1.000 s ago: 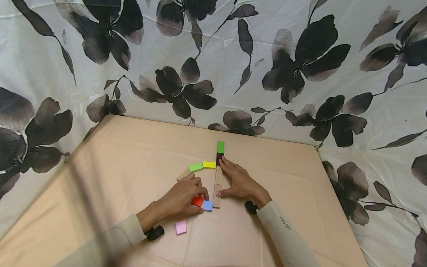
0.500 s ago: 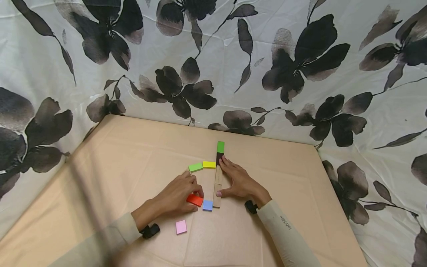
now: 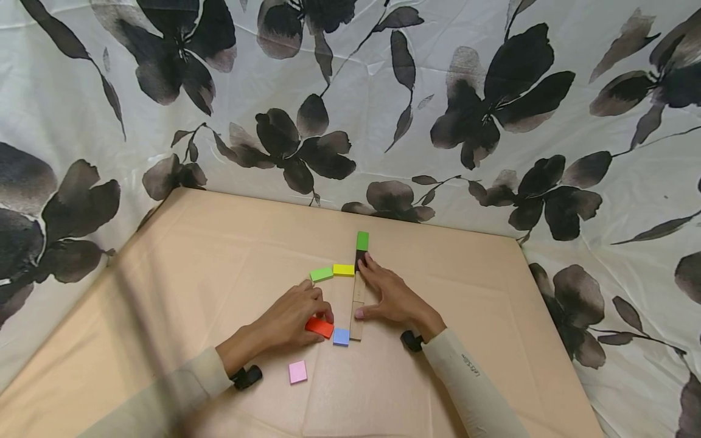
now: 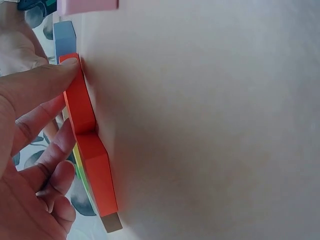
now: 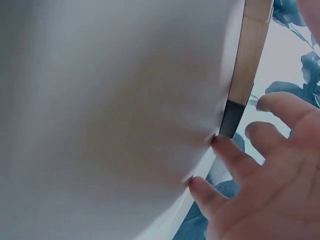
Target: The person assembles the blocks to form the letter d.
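My left hand [image 3: 296,310] pinches a red block [image 3: 320,327] beside a blue block [image 3: 341,337]. In the left wrist view, the thumb [image 4: 42,82] lies on this red block's end. A second red block [image 4: 98,172] meets it at an angle, with a brown block [image 4: 111,222] beyond; the left hand hides both in the head view. My right hand [image 3: 397,298] is spread along a straight row: two wooden blocks [image 3: 356,319], a black block [image 3: 361,258] and a green block [image 3: 362,240]. Its fingertips are at the black block and its thumb at the wooden ones.
A yellow block [image 3: 343,270] and a light green block [image 3: 321,274] run left from the row. A pink block [image 3: 297,371] lies apart, nearer the front. The tan table [image 3: 465,280] ends at a flowered cloth [image 3: 394,121] behind.
My left hand has shifted slightly left, showing more of the red block and leaving the blue one. The wooden block at its far side is now covered. The right hand has stayed in place.
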### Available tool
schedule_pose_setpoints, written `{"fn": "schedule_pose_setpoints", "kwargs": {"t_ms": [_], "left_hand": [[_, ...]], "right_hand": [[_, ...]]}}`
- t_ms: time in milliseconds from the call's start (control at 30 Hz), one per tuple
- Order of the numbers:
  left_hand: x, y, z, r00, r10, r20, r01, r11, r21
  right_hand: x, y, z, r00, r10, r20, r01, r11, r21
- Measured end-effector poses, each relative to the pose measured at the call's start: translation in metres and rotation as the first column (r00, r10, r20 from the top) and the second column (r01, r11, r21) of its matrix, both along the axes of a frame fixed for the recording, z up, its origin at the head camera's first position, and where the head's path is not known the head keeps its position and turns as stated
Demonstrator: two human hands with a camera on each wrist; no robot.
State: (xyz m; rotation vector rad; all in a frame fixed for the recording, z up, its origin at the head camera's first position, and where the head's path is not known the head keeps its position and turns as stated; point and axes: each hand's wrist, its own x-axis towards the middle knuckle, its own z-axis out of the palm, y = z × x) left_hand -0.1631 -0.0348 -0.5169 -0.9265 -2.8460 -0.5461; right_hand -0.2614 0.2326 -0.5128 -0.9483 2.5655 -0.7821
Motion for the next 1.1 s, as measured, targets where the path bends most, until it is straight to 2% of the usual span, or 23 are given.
{"fn": "schedule_pose_setpoints", "kwargs": {"t_ms": [133,300,500,667,1100], "left_hand": [[-0.001,-0.001,0.000,1.000,-0.003,0.000,0.003,1.000,0.001],[-0.002,-0.001,-0.002,1.000,-0.003,0.004,0.003,1.000,-0.005],[-0.003,0.000,-0.003,1.000,-0.008,0.005,0.008,1.000,0.014],[-0.003,0.000,-0.003,1.000,-0.009,0.004,0.009,1.000,0.018],[-0.004,0.001,-0.003,1.000,-0.018,0.014,0.018,1.000,0.026]], "right_hand": [[0.004,-0.004,-0.001,0.999,0.011,-0.039,-0.012,1.000,-0.022],[0.010,-0.008,-0.002,0.997,-0.002,-0.074,0.002,1.000,-0.004],[0.020,-0.006,-0.001,0.997,-0.022,-0.075,0.025,0.999,0.037],[0.027,-0.002,-0.002,0.996,-0.004,-0.085,0.009,0.998,0.063],[0.031,-0.001,-0.001,0.993,0.025,-0.115,-0.017,0.997,0.072]]}}
